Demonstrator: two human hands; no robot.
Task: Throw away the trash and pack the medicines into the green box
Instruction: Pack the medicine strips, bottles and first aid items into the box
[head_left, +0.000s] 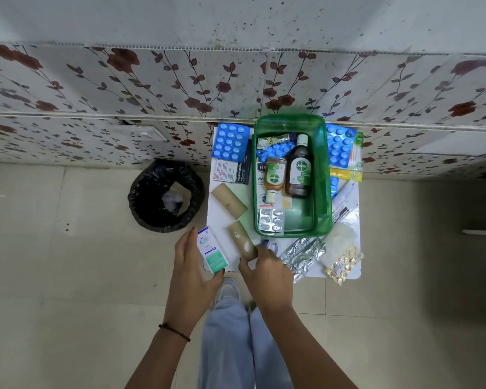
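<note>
At the near edge of the small white table (216,217), the left hand (192,265) holds the medicine carton (212,249) and the right hand (267,269) grips a cardboard tube (242,244), which could roll off toward the bin (166,195) instead of the green box (292,175).

The left grip (192,265) clasps a white and teal Optibex medicine carton (211,249), tilted, over the near left corner of the small white table (220,217). Just right of it, the right grip (265,272) pinches the near end of a brown cardboard tube (242,242) lying on the table. Beyond the right grip stands the translucent green plastic box (320,209), holding two Dettol bottles (299,167). Beyond the left grip, on the floor, sits a black-lined round bin (141,197).
</note>
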